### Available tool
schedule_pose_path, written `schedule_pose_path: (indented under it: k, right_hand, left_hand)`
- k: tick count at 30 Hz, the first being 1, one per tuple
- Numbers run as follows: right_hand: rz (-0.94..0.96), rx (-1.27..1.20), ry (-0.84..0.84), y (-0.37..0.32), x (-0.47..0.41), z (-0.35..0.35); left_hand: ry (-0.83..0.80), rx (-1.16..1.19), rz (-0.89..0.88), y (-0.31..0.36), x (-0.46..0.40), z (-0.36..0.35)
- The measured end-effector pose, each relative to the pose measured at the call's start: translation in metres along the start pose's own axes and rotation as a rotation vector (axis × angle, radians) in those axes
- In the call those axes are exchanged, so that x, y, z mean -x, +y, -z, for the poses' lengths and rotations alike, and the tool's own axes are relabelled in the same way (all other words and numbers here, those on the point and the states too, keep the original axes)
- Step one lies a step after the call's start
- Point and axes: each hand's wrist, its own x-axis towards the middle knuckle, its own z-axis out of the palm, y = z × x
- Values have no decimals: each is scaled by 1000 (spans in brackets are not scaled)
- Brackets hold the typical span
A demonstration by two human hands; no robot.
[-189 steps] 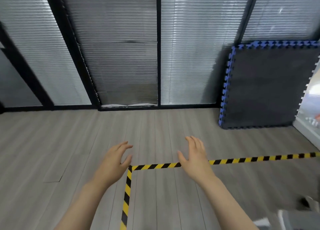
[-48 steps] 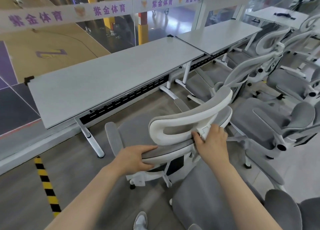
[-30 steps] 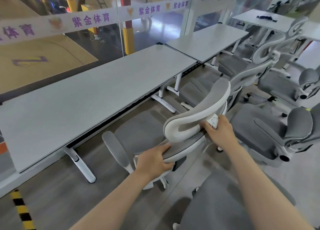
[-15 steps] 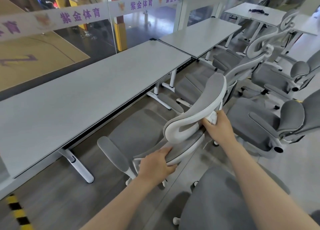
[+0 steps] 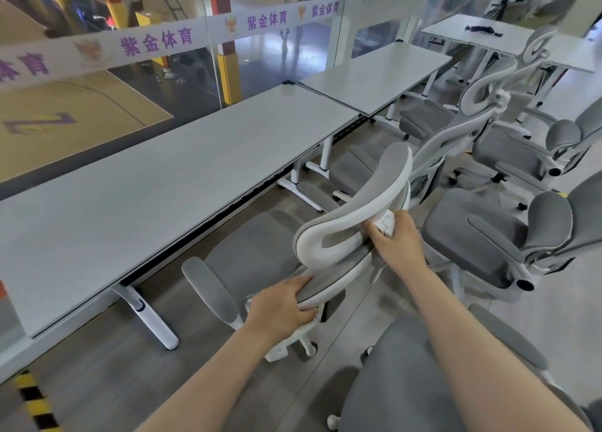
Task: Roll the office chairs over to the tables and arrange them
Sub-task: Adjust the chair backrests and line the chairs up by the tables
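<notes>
A grey office chair (image 5: 351,210) with a white frame stands in front of me, its seat facing the long grey table (image 5: 146,187). My left hand (image 5: 280,308) grips the top edge of the chair's backrest. My right hand (image 5: 395,239) holds the white headrest bracket behind it. The front of the seat sits just under the table's edge. A second table (image 5: 374,73) joins the first on its far right end.
More grey chairs stand to the right (image 5: 482,236) and further back (image 5: 462,128), and one seat (image 5: 407,382) is close under my right arm. A glass wall (image 5: 163,40) runs behind the tables. Yellow-black floor tape (image 5: 35,402) lies at the bottom left.
Over the last second the chair has rolled a little toward the table with both hands staying on it. Several seconds ago my hands were empty, facing a wall.
</notes>
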Motion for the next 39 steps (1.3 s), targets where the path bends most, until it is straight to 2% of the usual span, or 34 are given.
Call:
schedule_pose_path:
  k: [10,39]
  right_hand:
    - [16,-4,11,8,2,0]
    - [15,28,-138,7,10,16]
  left_hand:
    - [19,-29,-10,0,0,-3]
    - [93,-82,-78,0,12,-7]
